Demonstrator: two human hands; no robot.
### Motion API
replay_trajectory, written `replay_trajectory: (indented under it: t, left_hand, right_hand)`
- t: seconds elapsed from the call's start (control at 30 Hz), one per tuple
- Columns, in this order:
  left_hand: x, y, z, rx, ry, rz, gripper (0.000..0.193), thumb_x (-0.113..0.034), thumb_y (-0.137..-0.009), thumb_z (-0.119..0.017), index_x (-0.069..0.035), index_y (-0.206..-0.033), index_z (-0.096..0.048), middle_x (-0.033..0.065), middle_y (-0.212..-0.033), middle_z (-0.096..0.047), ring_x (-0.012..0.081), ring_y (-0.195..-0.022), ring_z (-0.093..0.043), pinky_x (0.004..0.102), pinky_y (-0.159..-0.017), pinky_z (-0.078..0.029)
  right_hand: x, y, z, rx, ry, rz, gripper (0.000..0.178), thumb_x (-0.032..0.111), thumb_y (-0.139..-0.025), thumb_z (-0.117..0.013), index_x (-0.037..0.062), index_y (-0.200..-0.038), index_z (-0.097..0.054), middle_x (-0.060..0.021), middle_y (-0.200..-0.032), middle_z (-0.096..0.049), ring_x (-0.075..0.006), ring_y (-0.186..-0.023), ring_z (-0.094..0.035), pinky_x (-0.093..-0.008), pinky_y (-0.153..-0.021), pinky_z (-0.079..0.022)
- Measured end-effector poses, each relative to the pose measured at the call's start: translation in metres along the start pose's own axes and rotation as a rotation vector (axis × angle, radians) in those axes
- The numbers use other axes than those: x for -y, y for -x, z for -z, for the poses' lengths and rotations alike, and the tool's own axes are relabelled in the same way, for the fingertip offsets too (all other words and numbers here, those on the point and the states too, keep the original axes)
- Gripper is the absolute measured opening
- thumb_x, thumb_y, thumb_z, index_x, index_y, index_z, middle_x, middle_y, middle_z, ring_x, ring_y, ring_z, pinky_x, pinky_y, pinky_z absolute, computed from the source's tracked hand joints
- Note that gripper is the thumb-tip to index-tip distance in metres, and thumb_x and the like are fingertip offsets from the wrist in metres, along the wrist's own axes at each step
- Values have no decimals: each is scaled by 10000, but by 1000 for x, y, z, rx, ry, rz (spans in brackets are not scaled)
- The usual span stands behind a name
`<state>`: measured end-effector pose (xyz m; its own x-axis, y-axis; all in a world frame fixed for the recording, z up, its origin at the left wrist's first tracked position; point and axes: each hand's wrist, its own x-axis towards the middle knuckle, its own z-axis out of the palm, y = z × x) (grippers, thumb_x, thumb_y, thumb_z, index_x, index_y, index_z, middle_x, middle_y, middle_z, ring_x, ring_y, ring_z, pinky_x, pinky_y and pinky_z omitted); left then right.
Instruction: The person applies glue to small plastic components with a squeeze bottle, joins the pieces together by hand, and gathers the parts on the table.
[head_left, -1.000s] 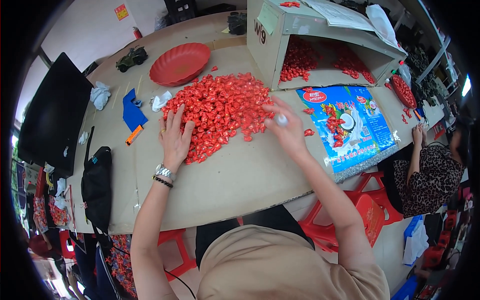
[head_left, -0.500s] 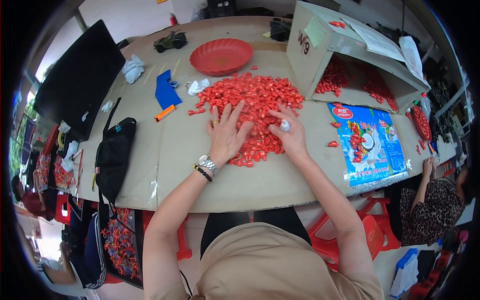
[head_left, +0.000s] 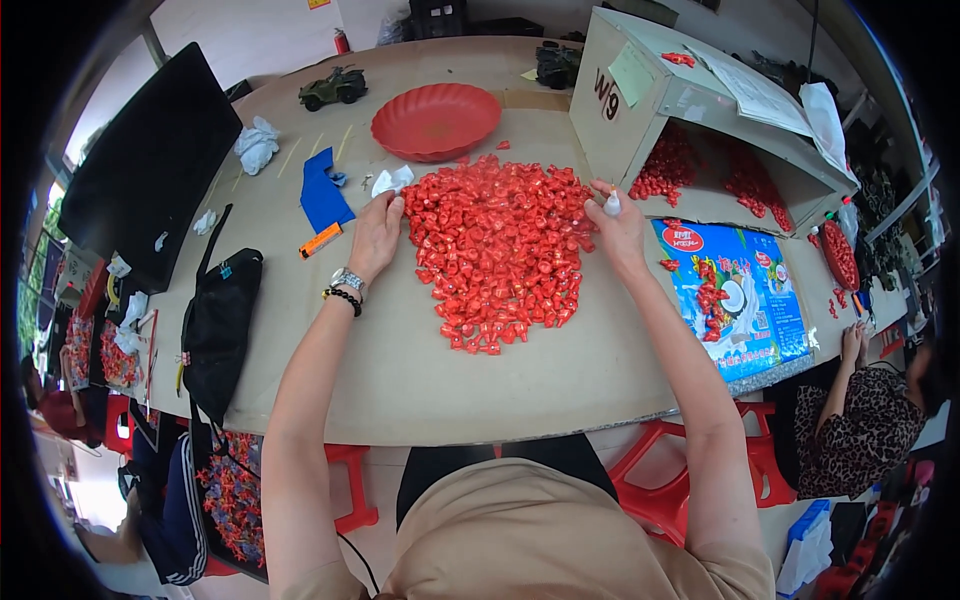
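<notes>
A broad heap of small shiny red plastic-looking pieces (head_left: 500, 250) is spread on the brown table in front of me. At its upper left edge my left hand (head_left: 376, 236) rests on its side, fingers extended along the heap with nothing visible in them. On the opposite edge my right hand (head_left: 620, 232) is curled, its fingertips close to the outermost pieces. A small white thing with a narrow tip (head_left: 612, 204) sits between its thumb and fingers; its kind is too small to make out. A watch and a dark bead bracelet circle my left wrist.
Beyond the heap stands a red scalloped bowl (head_left: 436, 120). A box shelf (head_left: 622, 110) holding more red pieces is at right, near a blue printed sheet (head_left: 745, 320). Leftward lie an orange cutter (head_left: 320, 241), blue piece (head_left: 325, 192), black bag (head_left: 222, 320) and dark screen (head_left: 150, 165).
Both hands have moved outward, from lying spread on top of the heap to its left and right edges. The heap now looks more gathered, with its middle uncovered.
</notes>
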<state>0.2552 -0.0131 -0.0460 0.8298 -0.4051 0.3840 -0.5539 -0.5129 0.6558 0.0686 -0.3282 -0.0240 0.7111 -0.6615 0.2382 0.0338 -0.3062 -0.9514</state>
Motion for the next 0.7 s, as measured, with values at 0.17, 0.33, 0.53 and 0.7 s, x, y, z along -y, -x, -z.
replay_trajectory:
  t: [0.17,0.33,0.53,0.7]
  left_hand:
    - [-7,-20,-20,20,109,-127,468,-355,-968,-409,42,-1179,-537,242,-1164,-567,375,-1128,-507,408,-977,-384]
    - [-28,-18,-40,24,147,-178,511,-402,-965,-405,35,-1190,-543,256,-1229,-528,378,-1183,-473,402,-1011,-361]
    - [-41,0,-51,87,86,-157,612,-514,-955,-343,-46,-1330,-470,278,-1398,-367,408,-1336,-289,433,-1107,-226]
    - [-54,7,-47,170,124,-128,639,-554,-953,-306,-116,-1415,-367,261,-1470,-251,403,-1391,-157,429,-1134,-153]
  right_hand:
    - [-12,-13,-19,27,-24,40,333,143,-778,-688,91,-1105,-667,6,-692,-597,-71,-646,-538,-235,-575,-421]
    - [-17,-3,-42,40,-13,78,331,119,-763,-693,95,-1092,-676,-76,-1046,-616,-111,-819,-566,-271,-720,-448]
    - [2,25,-61,105,133,142,330,68,-788,-664,84,-1118,-666,-155,-1389,-458,-243,-1278,-441,-324,-1053,-322]
    - [1,25,-48,42,164,290,334,157,-779,-652,68,-1102,-658,-165,-1300,-539,-256,-1100,-589,-334,-901,-469]
